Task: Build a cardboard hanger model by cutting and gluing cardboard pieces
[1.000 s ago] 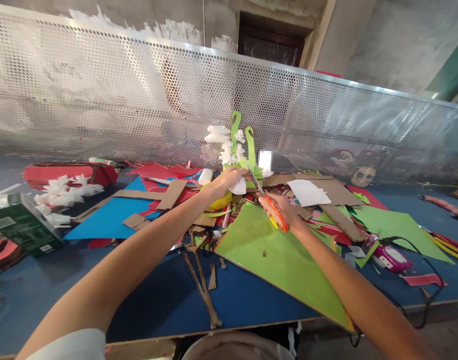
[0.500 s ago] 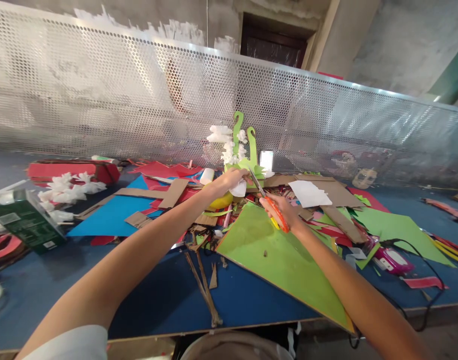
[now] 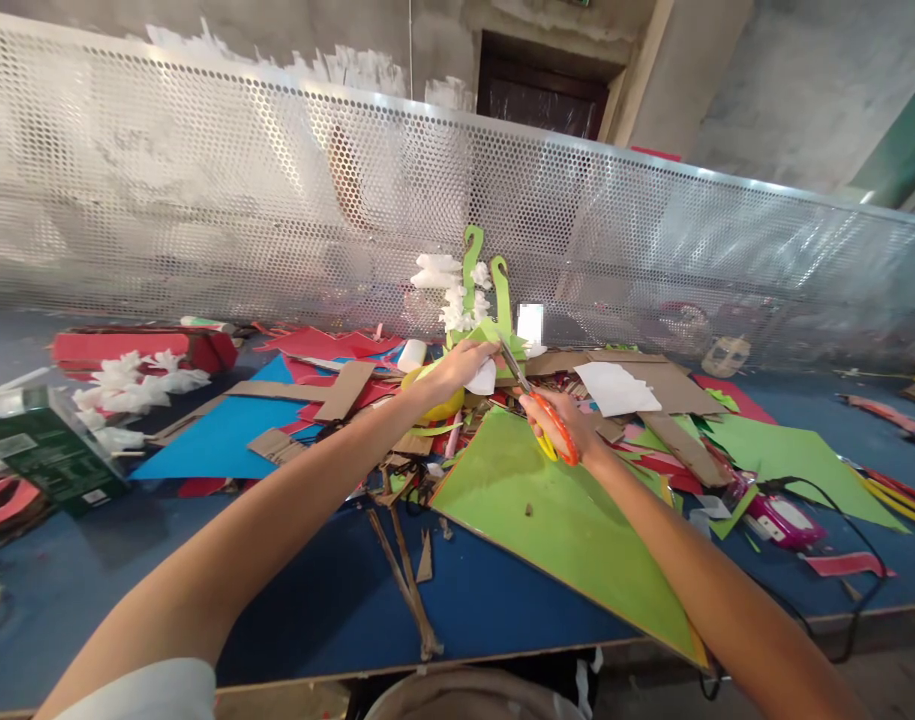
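My right hand [image 3: 558,418] is closed around the handles of a pair of scissors [image 3: 563,432], one loop orange and one yellow. The metal blades point up and left, to the fingertips of my left hand [image 3: 466,364]. Those fingers are pinched together over a small piece of white paper [image 3: 482,377], which hangs just below them; their exact grip is partly hidden. Right behind stands a green paper craft [image 3: 501,290] with two curled stems and white paper flowers [image 3: 457,310]. Partly covered by my left wrist is a yellow round object [image 3: 443,403].
A large green sheet [image 3: 547,520] lies under my right forearm. Around it are cardboard strips [image 3: 344,392], a blue sheet [image 3: 209,435], a white sheet [image 3: 618,388], a purple device [image 3: 787,520] with a black cable, and a dark green box [image 3: 48,450]. A perforated metal panel [image 3: 277,200] closes the back.
The scissors' handle loops have spread slightly apart, with the yellow loop showing more. Both hands stay nearly in place, and the camera view has shifted a little.
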The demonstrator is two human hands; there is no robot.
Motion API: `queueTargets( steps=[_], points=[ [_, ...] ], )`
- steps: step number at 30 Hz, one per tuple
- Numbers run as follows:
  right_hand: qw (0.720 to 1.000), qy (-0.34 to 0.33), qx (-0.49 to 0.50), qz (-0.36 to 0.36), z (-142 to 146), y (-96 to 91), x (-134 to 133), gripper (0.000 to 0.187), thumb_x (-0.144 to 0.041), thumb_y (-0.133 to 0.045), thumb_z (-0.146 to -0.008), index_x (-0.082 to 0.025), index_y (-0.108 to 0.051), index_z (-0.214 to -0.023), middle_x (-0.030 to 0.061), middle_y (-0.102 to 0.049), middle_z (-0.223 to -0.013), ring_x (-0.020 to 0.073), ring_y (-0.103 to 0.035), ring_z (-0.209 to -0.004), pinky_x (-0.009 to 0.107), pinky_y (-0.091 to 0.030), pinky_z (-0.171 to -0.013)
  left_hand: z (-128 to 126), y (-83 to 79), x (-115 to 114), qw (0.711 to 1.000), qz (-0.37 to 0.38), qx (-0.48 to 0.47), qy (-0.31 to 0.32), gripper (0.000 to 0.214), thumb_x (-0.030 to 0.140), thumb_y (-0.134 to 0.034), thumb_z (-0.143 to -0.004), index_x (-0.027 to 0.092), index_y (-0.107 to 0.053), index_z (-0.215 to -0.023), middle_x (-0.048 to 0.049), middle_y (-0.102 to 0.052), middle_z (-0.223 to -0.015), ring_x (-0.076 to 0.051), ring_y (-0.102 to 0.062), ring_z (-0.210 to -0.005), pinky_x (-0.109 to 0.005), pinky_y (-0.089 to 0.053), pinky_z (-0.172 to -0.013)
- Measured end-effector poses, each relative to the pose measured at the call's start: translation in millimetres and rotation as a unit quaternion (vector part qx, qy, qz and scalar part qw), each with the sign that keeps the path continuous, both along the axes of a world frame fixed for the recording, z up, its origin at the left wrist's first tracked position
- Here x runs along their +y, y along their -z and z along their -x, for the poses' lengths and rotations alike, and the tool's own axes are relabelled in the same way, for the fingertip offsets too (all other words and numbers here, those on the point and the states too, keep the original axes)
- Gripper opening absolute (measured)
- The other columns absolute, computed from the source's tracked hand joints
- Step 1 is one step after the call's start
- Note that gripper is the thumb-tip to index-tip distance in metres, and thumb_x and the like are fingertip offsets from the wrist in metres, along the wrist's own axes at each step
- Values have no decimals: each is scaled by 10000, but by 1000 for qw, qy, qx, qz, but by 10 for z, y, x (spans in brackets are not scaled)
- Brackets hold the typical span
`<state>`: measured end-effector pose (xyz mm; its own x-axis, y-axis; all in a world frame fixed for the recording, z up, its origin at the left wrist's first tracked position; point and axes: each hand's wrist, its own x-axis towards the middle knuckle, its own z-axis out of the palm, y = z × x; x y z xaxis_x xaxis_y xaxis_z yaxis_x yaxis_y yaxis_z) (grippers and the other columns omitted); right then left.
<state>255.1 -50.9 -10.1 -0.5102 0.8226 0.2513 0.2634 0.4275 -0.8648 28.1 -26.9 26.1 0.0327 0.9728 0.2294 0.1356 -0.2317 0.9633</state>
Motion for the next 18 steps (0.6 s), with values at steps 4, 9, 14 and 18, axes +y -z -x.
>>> queueTargets(
  steps=[4, 9, 14, 18],
  points=[
    [1000, -7, -2, -19, 4, -34, -34, 482, -686, -589, -915, -211, -592, -832, -19, -536, -676, 143, -549, -567, 256, -423, -531, -67, 64, -16, 1000, -25, -15, -8, 397, 501, -583, -914, 177, -670, -702, -12, -489, -532, -135, -416, -454, -272, -265, -475],
    [1000, -8, 9, -7, 9, -110, -99, 476, -675, -615, -895, -219, -541, -783, -29, -501, -645, 136, -518, -551, 256, -428, -521, -110, 57, -66, 999, -33, -21, -3, 396, 484, -531, -940, 185, -635, -703, 1, -450, -538, -140, -418, -468, -276, -267, -475],
    [997, -25, 52, 55, -12, -155, -105, 466, -671, -647, -863, -211, -594, -919, -30, -529, -710, 119, -504, -559, 244, -430, -515, 20, -57, -90, 988, -135, 35, -69, 414, 484, -510, -959, 185, -645, -708, 18, -388, -532, -130, -360, -496, -271, -238, -499],
    [991, -10, 125, 56, -12, -160, -90, 435, -612, -705, -837, -227, -563, -980, -29, -583, -738, 134, -560, -604, 240, -427, -522, 124, -142, -135, 976, -189, 63, -89, 435, 499, -500, -950, 181, -636, -685, 23, -384, -543, -130, -363, -522, -263, -263, -515]
  ],
)
